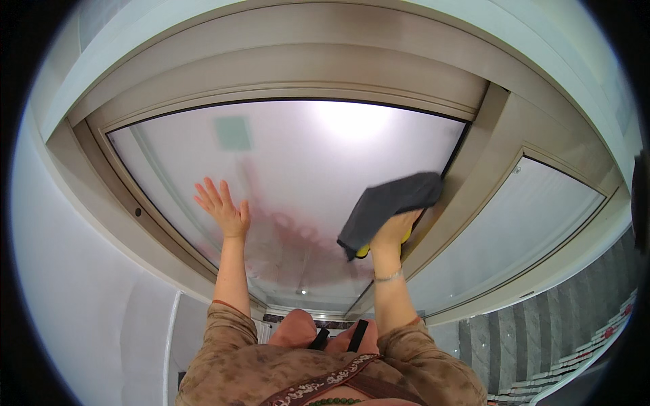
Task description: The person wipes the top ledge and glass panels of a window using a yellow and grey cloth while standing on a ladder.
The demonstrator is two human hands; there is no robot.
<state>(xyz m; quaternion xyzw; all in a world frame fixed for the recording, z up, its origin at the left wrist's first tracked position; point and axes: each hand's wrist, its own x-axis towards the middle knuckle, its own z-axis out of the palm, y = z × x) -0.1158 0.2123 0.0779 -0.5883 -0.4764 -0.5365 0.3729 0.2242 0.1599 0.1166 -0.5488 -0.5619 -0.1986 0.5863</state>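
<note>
A frosted glass door panel (304,167) in a beige frame (284,66) stands before me. My left hand (226,213) is raised flat with its fingers spread at the left part of the glass; it holds nothing. In my right hand (393,231) is a dark grey cloth (388,203) with yellow on its underside. The cloth covers my fingers and lies near the right edge of the glass, where the black seal meets the frame. Whether the left palm presses on the glass is hard to tell.
To the right is a second frosted panel (513,228) in the same kind of frame. White walls (76,243) curve along the left. Grey striped flooring (513,340) lies at the lower right. A blurred green square (233,133) shows through the glass.
</note>
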